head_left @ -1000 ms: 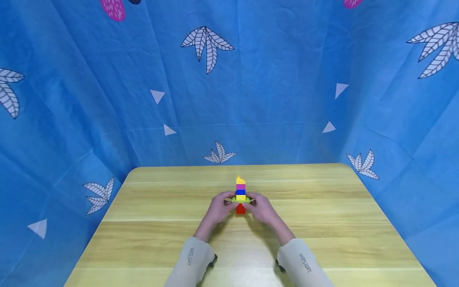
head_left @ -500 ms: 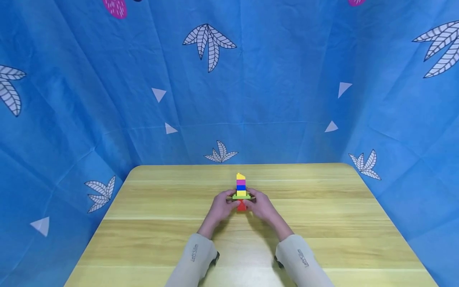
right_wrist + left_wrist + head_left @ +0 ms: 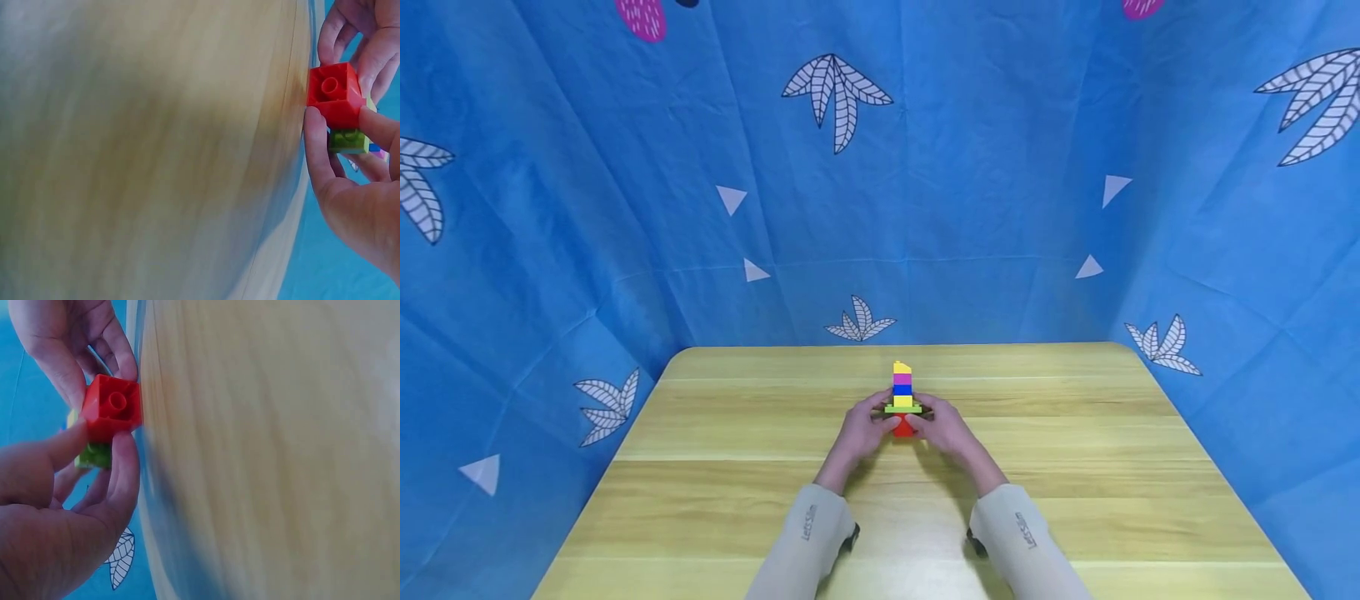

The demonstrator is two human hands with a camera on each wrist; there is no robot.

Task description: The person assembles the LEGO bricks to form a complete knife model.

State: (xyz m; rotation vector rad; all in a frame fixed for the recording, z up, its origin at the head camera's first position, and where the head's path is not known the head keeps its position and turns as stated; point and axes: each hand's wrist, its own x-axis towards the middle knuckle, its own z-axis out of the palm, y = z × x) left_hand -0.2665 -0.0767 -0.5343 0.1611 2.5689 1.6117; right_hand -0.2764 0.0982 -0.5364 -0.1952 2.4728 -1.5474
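Note:
A small tower of toy building bricks stands upright between both hands in the head view. From the top come a sloped yellow brick (image 3: 902, 367), a magenta one, a blue brick (image 3: 902, 390), another yellow one, a wider green brick (image 3: 902, 409) and a red brick (image 3: 903, 428). My left hand (image 3: 860, 431) and my right hand (image 3: 947, 429) grip the lower part from either side, thumbs in front on the red brick. Both wrist views show the red brick's hollow underside (image 3: 117, 402), with fingertips of both hands on its sides. Some fingers are hidden behind the tower.
A light wooden table (image 3: 737, 400) lies beneath the hands and forearms. Behind and on both sides hangs a blue cloth (image 3: 985, 192) printed with leaves and triangles. Grey sleeves (image 3: 801, 533) cover the forearms.
The tower has risen slightly, and the green brick now appears more edge-on. Both hands have moved up with it and keep their hold. The head view has shifted a little.

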